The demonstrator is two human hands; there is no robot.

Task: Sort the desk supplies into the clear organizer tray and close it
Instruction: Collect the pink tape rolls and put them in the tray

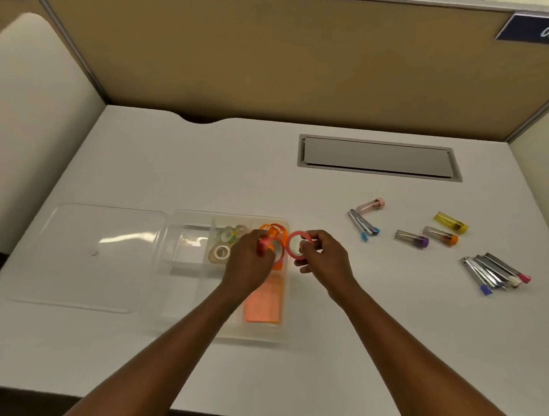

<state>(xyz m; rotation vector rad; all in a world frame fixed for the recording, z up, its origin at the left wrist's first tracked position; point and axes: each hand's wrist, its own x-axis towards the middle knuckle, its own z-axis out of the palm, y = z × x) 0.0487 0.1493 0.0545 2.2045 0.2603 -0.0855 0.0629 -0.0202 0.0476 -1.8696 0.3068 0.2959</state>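
Note:
The clear organizer tray (174,233) lies open on the white desk, its lid (91,253) flat to the left. Inside are small tape rolls (223,251), orange tape rolls (273,229) and orange sticky notes (265,301). My left hand (249,264) hovers over the tray's right compartment, gripping a pink tape roll (265,244). My right hand (323,260) holds another pink tape roll (296,243) upright just past the tray's right edge.
Small clear tubes with coloured caps (411,228) lie scattered on the desk's right side, and a bundle of metallic clips with coloured ends (494,272) lies further right. A grey cable hatch (379,157) sits near the back. Partition walls enclose the desk.

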